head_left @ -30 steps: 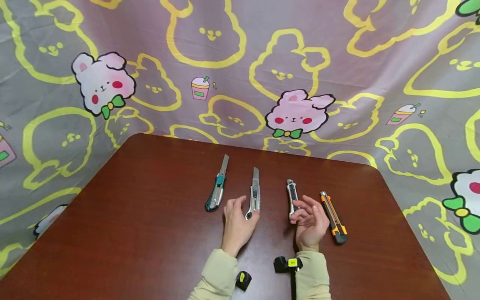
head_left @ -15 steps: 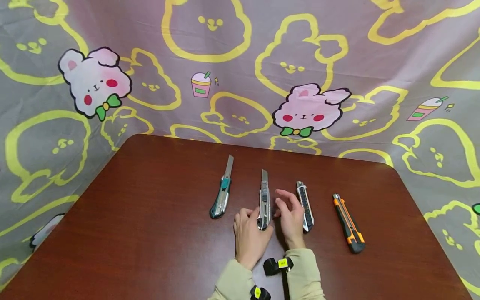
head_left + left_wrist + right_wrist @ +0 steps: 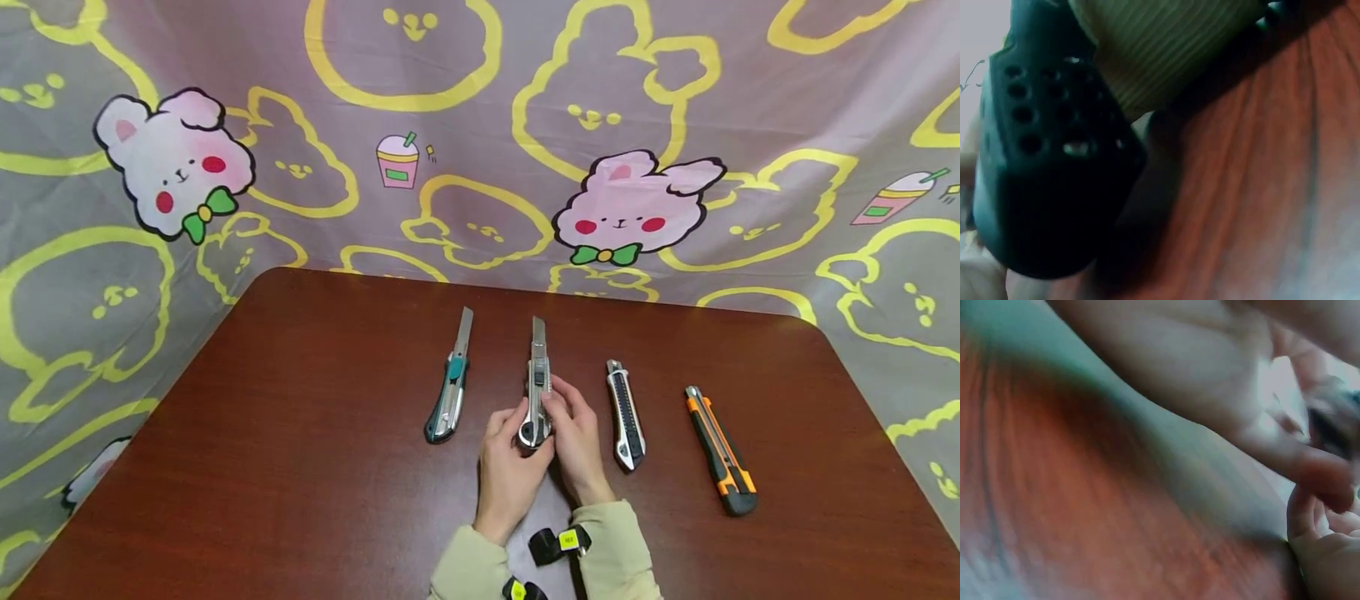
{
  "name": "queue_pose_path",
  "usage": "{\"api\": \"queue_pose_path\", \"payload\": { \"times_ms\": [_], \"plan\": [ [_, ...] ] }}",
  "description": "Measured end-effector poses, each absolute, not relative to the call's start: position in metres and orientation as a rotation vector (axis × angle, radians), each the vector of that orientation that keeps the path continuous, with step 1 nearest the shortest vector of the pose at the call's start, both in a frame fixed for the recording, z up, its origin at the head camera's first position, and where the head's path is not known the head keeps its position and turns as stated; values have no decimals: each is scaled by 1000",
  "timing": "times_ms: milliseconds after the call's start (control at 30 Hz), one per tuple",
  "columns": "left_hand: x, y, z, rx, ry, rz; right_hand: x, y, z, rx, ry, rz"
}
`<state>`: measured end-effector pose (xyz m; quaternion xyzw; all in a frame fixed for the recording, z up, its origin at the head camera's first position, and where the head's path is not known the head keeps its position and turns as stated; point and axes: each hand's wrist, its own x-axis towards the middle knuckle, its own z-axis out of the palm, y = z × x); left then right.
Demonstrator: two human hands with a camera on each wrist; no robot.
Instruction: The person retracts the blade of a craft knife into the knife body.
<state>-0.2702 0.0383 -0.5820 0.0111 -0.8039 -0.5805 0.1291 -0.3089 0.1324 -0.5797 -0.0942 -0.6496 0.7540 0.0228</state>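
A silver utility knife [image 3: 538, 377], blade out and pointing to the far side, is between the two hands in the head view. The left hand [image 3: 510, 479] grips its handle end, fingers on the left and thumb on the right. The right hand [image 3: 579, 442] holds the handle's right side, thumb and fingers at the grip. In the right wrist view, the right hand [image 3: 1210, 381] meets the left hand [image 3: 1329, 562] beside a blurred dark part of the knife [image 3: 1335, 425]. The left wrist view mostly shows a black perforated casing [image 3: 1054, 150] that hides the work.
A teal-and-silver utility knife [image 3: 448, 396], its blade out, lies to the left. To the right lie a white-and-black utility knife [image 3: 625, 412] and an orange-and-black one [image 3: 720, 454]. Patterned cloth [image 3: 465, 125] walls the back and sides of the brown table [image 3: 300, 433].
The right hand has come left from near the white knife to the silver one and taken hold of it. The left hand now grips the silver knife's end. The camera view has shifted slightly.
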Motion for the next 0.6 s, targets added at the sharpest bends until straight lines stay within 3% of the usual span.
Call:
{"api": "queue_pose_path", "payload": {
  "times_ms": [267,600],
  "plan": [
    [-274,36,-574,-90,-1990,-2597,-308,130,-573,-251,-1824,2451],
    [-278,24,-576,7,-1964,-2826,-308,131,-580,-291,-1938,2488]
  ]
}}
